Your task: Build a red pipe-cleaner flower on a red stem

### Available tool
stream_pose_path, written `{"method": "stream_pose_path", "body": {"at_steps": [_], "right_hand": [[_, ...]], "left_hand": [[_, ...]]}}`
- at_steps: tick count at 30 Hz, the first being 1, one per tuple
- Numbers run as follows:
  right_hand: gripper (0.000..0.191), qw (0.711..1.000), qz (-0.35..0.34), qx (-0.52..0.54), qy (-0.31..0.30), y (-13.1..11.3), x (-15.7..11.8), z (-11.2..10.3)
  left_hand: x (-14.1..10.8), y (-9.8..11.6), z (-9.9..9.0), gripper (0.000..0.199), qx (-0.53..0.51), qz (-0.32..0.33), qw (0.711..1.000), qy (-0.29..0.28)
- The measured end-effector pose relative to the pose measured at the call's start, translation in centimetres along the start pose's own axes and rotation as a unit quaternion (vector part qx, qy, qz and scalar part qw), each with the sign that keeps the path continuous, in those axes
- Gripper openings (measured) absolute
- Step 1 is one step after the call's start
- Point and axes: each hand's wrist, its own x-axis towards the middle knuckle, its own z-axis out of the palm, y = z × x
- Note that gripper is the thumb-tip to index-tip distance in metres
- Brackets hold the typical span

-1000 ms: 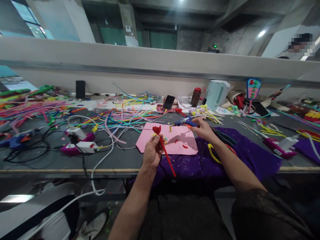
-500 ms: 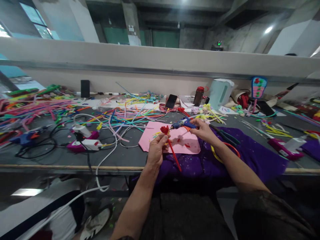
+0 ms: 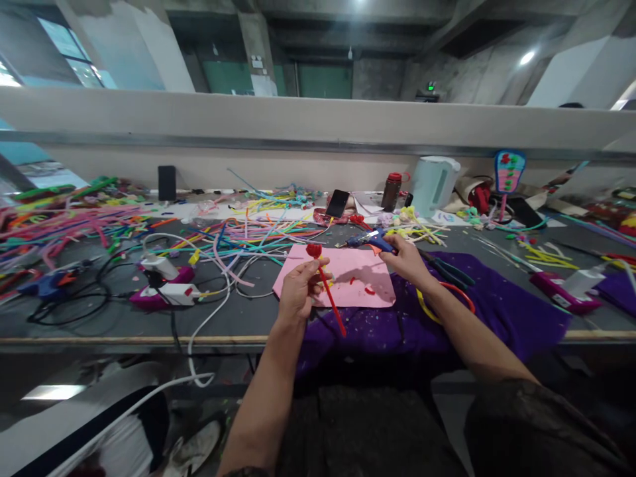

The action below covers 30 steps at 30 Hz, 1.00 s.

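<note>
My left hand [image 3: 299, 288] pinches a red pipe-cleaner flower [image 3: 315, 250] just under its head, and the red stem slants down to the right. A blue hot glue gun [image 3: 370, 238] is in my closed right hand [image 3: 406, 260], its nozzle pointing left, apart from the flower. Both hands are above a pink sheet [image 3: 342, 271] that carries short red and yellow scraps. Under the sheet's right side and front edge lies a purple cloth [image 3: 477, 291]. Pliers with dark handles [image 3: 450, 271] rest on the cloth by my right wrist.
Loose pipe cleaners [image 3: 243, 228] cover the table's back and left. Power strips [image 3: 169, 295] with white cables and a second glue gun [image 3: 47, 283] sit to the left. A kettle [image 3: 434, 185], a red-capped bottle [image 3: 391, 192] and a phone [image 3: 337, 203] stand at the back.
The red flower in my left hand has moved left, away from the glue gun's nozzle. My right hand still holds the gun, now slightly higher and tilted. The view has shifted slightly.
</note>
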Motion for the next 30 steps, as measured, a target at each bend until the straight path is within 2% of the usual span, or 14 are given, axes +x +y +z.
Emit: {"method": "stream_pose_path", "body": {"at_steps": [4,9,13,15,17,21,23,25,27,30], "right_hand": [[0.028,0.999,0.014,0.045,-0.009,-0.1,-0.1,-0.1],[0.028,0.998,-0.007,0.060,-0.006,-1.2,-0.3,0.5],[0.028,0.999,-0.006,0.043,-0.017,-2.0,-0.5,0.9],[0.029,0.999,0.008,0.039,-0.006,-2.0,-0.4,1.0],[0.029,0.999,0.030,0.038,0.010,-1.8,-0.4,1.0],[0.029,0.995,0.029,0.069,0.068,-1.6,-0.3,0.7],[0.031,0.986,0.002,0.109,0.128,-1.9,-0.3,0.5],[0.035,0.972,-0.012,0.163,0.167,-2.2,-0.3,0.3],[0.032,0.963,0.005,0.221,0.153,-2.5,-0.5,0.3],[0.019,0.953,0.066,0.290,0.065,-2.7,-0.8,0.3]], "left_hand": [[0.5,1.6,-0.7,0.016,-0.083,-0.079,0.993,-0.039],[0.2,2.2,-1.2,0.014,-0.093,-0.106,0.989,-0.047],[0.0,2.4,-1.0,0.021,0.011,-0.067,0.995,-0.075],[0.2,2.7,-0.8,0.025,0.085,-0.031,0.994,-0.069],[0.6,3.3,-0.6,0.027,0.114,-0.007,0.992,-0.057],[0.7,4.3,-0.3,0.025,0.045,-0.015,0.998,-0.042],[0.2,4.2,-0.4,0.021,-0.015,-0.047,0.998,-0.041],[-0.4,3.7,-0.4,0.016,-0.089,-0.097,0.989,-0.065],[-1.1,2.9,-0.3,0.012,-0.157,-0.143,0.972,-0.100],[-1.7,1.8,0.0,0.011,-0.214,-0.175,0.952,-0.132]]}}
